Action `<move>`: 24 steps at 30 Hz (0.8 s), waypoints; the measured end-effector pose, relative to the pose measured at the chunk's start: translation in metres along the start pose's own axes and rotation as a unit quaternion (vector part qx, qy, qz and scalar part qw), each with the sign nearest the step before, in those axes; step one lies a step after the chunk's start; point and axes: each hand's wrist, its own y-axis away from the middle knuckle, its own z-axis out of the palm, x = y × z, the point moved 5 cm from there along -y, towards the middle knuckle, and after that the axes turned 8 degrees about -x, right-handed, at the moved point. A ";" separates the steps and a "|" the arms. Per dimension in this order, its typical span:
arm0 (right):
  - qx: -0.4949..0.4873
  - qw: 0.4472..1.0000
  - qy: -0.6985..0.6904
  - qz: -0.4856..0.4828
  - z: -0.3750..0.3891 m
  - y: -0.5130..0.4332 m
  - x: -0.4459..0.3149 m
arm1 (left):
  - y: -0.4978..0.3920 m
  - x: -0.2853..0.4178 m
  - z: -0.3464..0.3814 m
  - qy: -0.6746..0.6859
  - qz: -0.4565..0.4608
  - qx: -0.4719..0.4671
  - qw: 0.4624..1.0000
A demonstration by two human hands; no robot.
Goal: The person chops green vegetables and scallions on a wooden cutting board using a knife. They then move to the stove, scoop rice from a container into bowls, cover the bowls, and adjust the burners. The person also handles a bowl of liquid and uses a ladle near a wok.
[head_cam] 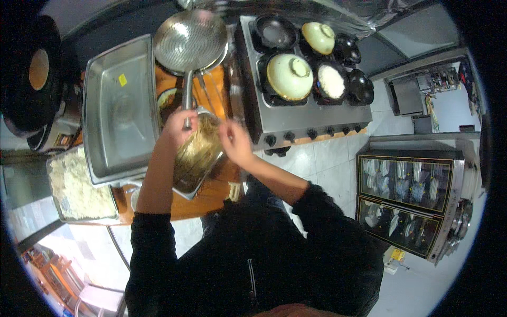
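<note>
My left hand (179, 127) is at the handle end of a perforated metal strainer (191, 39); the handle crosses over the hand, and I cannot tell whether the fingers grip it. My right hand (236, 144) is at the right edge of a rectangular metal pan (190, 195), fingers bent close together; blur hides whether they pinch anything. Thin golden-brown strands (200, 146), resembling noodles, fill the pan between my hands. The strainer's bowl rests beyond the pan, over another round vessel. A dark bowl of food (168, 101), partly hidden, sits left of the strainer handle.
A large steel tray (119, 119) with a yellow sticker stands left, beside a container of white rice (85, 190). To the right is a steel burner stove (317, 115) bearing dark clay pots, lidded pots (289, 79) and one pot of rice (332, 82). A dish cabinet (404, 198) stands further right.
</note>
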 end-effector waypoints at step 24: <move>-0.523 0.690 0.301 -0.400 0.049 0.200 0.056 | 0.173 -0.146 0.061 -0.364 0.239 0.285 0.854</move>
